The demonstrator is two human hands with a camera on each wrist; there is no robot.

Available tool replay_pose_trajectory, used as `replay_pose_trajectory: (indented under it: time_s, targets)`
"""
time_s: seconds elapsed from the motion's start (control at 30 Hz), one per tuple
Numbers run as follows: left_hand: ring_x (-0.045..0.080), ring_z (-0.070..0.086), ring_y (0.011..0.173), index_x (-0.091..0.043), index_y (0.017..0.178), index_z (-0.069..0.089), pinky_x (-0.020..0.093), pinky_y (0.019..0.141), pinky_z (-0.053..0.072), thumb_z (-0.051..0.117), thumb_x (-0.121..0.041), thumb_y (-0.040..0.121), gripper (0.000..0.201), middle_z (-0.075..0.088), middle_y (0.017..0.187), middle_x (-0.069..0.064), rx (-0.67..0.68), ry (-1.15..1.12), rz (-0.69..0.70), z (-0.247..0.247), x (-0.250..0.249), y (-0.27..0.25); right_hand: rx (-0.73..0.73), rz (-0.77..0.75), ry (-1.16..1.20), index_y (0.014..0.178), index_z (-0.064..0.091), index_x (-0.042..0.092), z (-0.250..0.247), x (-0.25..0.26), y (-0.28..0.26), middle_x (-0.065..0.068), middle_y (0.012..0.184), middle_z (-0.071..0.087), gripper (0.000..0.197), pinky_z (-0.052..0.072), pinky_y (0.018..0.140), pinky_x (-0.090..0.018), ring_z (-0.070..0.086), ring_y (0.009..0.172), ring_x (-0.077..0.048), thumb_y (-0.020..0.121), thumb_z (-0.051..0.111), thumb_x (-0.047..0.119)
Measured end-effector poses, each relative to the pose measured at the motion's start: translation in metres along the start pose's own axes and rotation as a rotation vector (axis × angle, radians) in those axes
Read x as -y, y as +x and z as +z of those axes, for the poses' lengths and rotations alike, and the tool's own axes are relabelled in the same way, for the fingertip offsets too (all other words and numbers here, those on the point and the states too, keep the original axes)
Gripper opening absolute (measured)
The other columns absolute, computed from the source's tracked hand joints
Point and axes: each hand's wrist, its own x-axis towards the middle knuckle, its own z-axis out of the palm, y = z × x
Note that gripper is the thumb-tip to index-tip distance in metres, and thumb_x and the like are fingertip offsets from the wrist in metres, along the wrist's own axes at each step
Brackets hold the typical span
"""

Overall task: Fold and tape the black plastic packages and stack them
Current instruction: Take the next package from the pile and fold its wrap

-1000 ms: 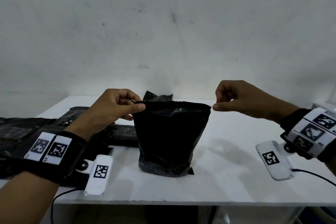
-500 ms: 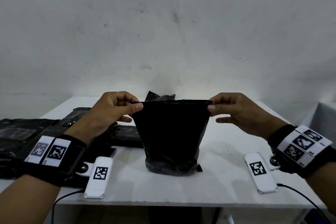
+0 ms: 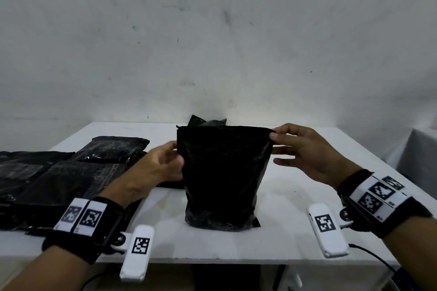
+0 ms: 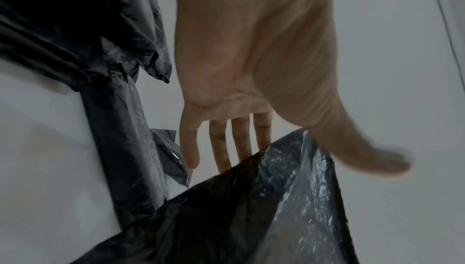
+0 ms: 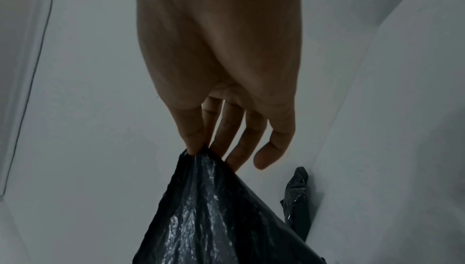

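A black plastic package [image 3: 222,172] stands upright on the white table [image 3: 283,231], its top edge stretched flat. My right hand [image 3: 272,136] pinches the top right corner between thumb and forefinger; the other fingers are spread loosely. The right wrist view shows the same pinch on the package [image 5: 214,218]. My left hand [image 3: 176,158] is at the package's left edge, below the top corner. In the left wrist view its fingers [image 4: 219,145] are straight and reach behind the package [image 4: 251,208], with the blurred thumb spread apart in front. It holds nothing.
Several flat black packages [image 3: 71,172] lie in a pile on the left of the table. Another crumpled black bag [image 3: 208,121] pokes up behind the upright package, near the wall. A second pale surface [image 3: 421,149] stands at the far right.
My right hand came in and took hold of the top right corner. My left hand let go of the top left corner and dropped down along the left edge, fingers opening.
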Motion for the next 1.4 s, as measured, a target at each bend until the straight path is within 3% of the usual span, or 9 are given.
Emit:
replay_pose_trajectory:
  time_s: [0.1, 0.27, 0.43, 0.63, 0.73, 0.97, 1.07, 1.2, 1.4]
  targets:
    - [0.02, 0.072, 0.107, -0.02, 0.119, 0.071, 0.028, 0.079, 0.059, 0.092, -0.032, 0.069, 0.055, 0.076, 0.115, 0.001, -0.052, -0.017, -0.003, 0.008, 0.006, 0.0, -0.002, -0.03, 0.031, 0.094, 0.066, 0.021, 0.0, -0.003, -0.002, -0.001, 0.101, 0.073, 0.01, 0.049, 0.084, -0.039, 0.069, 0.09, -0.019, 0.086, 0.071, 0.021]
    - [0.022, 0.074, 0.103, -0.022, 0.11, 0.077, 0.033, 0.08, 0.062, 0.093, -0.048, 0.059, 0.06, 0.077, 0.112, 0.007, -0.114, -0.058, -0.015, 0.013, 0.009, 0.0, 0.052, -0.005, -0.075, 0.118, 0.067, 0.022, 0.01, -0.035, -0.011, 0.004, 0.101, 0.068, 0.048, 0.036, 0.077, -0.035, 0.058, 0.091, -0.014, 0.075, 0.083, 0.036]
    - [0.02, 0.076, 0.092, -0.014, 0.113, 0.072, 0.03, 0.071, 0.061, 0.071, -0.007, 0.089, 0.025, 0.079, 0.101, 0.006, -0.18, -0.035, -0.024, 0.018, 0.005, 0.001, 0.146, -0.03, -0.126, 0.118, 0.067, 0.025, 0.016, -0.049, -0.021, 0.013, 0.1, 0.067, 0.054, 0.033, 0.073, -0.032, 0.053, 0.086, -0.009, 0.071, 0.076, 0.051]
    - [0.024, 0.076, 0.09, -0.014, 0.105, 0.074, 0.033, 0.07, 0.062, 0.096, -0.043, 0.055, 0.061, 0.078, 0.104, 0.014, -0.158, -0.093, -0.014, 0.012, 0.009, -0.002, 0.002, -0.067, -0.149, 0.101, 0.07, 0.003, 0.021, -0.058, -0.015, 0.0, 0.081, 0.067, 0.021, 0.034, 0.064, -0.027, 0.054, 0.073, -0.011, 0.088, 0.073, 0.019]
    - [0.023, 0.076, 0.09, -0.021, 0.09, 0.077, 0.034, 0.074, 0.063, 0.1, -0.052, 0.041, 0.062, 0.077, 0.103, 0.015, -0.125, -0.094, -0.01, 0.003, 0.009, -0.005, 0.016, -0.03, -0.074, 0.094, 0.07, 0.012, 0.018, -0.053, -0.015, -0.001, 0.082, 0.068, 0.007, 0.035, 0.066, -0.028, 0.058, 0.075, -0.012, 0.088, 0.072, 0.016]
    - [0.007, 0.07, 0.078, -0.033, 0.078, 0.077, 0.024, 0.067, 0.053, 0.081, -0.039, 0.074, 0.008, 0.076, 0.086, -0.005, -0.203, -0.045, -0.005, 0.001, -0.001, -0.014, -0.018, -0.063, 0.005, 0.095, 0.073, 0.01, 0.014, -0.051, -0.014, -0.003, 0.082, 0.064, 0.009, 0.035, 0.059, -0.025, 0.051, 0.063, -0.013, 0.088, 0.069, 0.014]
    - [0.003, 0.058, 0.064, -0.028, 0.082, 0.077, 0.02, 0.057, 0.045, 0.087, -0.054, 0.065, 0.033, 0.066, 0.077, -0.007, -0.259, -0.01, -0.011, 0.001, 0.001, -0.015, -0.043, -0.07, 0.034, 0.095, 0.072, 0.005, 0.016, -0.051, -0.014, -0.003, 0.081, 0.064, 0.008, 0.038, 0.05, -0.023, 0.05, 0.052, -0.015, 0.093, 0.065, 0.008]
    - [0.014, 0.049, 0.044, -0.029, 0.071, 0.071, 0.025, 0.045, 0.046, 0.072, -0.028, 0.078, 0.007, 0.054, 0.065, -0.005, -0.262, -0.13, -0.025, 0.012, -0.003, -0.016, -0.067, -0.022, 0.123, 0.102, 0.069, 0.006, 0.024, -0.05, -0.016, -0.004, 0.088, 0.07, 0.01, 0.045, 0.043, -0.023, 0.066, 0.056, -0.022, 0.096, 0.062, 0.009]
    - [0.039, 0.076, 0.092, -0.012, 0.094, 0.06, 0.044, 0.07, 0.064, 0.061, -0.014, 0.096, 0.003, 0.063, 0.09, 0.007, -0.251, -0.259, -0.11, 0.017, -0.003, -0.016, -0.063, 0.02, 0.197, 0.102, 0.063, 0.006, 0.03, -0.048, -0.017, -0.012, 0.105, 0.073, 0.007, 0.064, 0.07, -0.044, 0.074, 0.093, -0.042, 0.099, 0.058, 0.01]
